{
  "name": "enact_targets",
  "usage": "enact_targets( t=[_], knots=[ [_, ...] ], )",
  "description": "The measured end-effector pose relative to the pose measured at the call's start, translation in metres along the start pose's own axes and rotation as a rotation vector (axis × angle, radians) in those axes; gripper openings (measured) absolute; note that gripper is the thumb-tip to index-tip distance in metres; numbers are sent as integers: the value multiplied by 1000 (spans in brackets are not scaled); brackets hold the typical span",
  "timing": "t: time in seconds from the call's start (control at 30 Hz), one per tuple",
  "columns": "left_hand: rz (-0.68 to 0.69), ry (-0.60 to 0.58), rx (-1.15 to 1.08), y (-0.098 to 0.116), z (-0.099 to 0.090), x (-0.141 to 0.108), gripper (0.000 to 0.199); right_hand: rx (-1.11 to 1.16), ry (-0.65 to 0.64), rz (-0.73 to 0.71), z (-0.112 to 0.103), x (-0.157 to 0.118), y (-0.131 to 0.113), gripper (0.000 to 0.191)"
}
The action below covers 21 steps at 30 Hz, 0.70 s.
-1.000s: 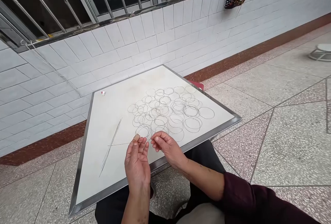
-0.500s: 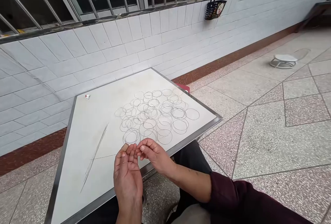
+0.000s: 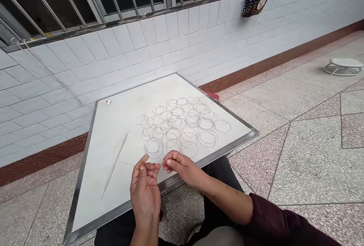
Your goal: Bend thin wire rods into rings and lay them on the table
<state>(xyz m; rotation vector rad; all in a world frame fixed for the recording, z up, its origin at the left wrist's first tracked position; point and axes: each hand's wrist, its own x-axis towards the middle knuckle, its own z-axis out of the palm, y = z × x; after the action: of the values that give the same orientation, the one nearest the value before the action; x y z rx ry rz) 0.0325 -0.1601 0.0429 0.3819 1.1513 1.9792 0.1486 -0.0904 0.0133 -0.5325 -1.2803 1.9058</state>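
A thin wire (image 3: 126, 163) runs out to the left from my left hand (image 3: 145, 195), pinched between its thumb and forefinger. The palm faces up, and a tan wrap covers the forefinger's tip. Just to the right, my right hand (image 3: 183, 167) has its thumb and fingertips pressed together; whatever they grip is too fine to make out. A small gap separates the two hands over the table's near edge. Beyond them lie many thin wire rings (image 3: 199, 137), overlapping on the white tabletop (image 3: 122, 115). Several straight wires (image 3: 116, 162) rest in a loose bundle left of my hands.
A metal rim (image 3: 224, 145) edges the table. One small red-and-white object (image 3: 108, 102) sits near its far left corner. Behind stands a white tiled wall (image 3: 127, 58) with barred windows and a hanging dark basket (image 3: 255, 4). A round white stool (image 3: 342, 66) is on the floor at right.
My hands have drawn a little apart; the wire stretch seen between them before no longer shows. The camera has turned slightly left, shifting the scene rightward.
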Motion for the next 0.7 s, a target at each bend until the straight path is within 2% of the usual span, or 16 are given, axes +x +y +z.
enact_targets(
  t=[0.17,0.3,0.47,0.7],
  knots=[
    [6,-33,33,2,-1,-2,35,110,80,-33,6,-5,-5,36],
    [10,-38,21,4,-2,-1,33,136,31,-62,7,-6,1,37],
    [5,-77,63,9,-5,-3,33,-41,-76,-60,4,-8,-2,39],
    [-84,-227,393,14,-12,-6,47,-457,-154,-45,-1,-14,-11,35]
  ],
)
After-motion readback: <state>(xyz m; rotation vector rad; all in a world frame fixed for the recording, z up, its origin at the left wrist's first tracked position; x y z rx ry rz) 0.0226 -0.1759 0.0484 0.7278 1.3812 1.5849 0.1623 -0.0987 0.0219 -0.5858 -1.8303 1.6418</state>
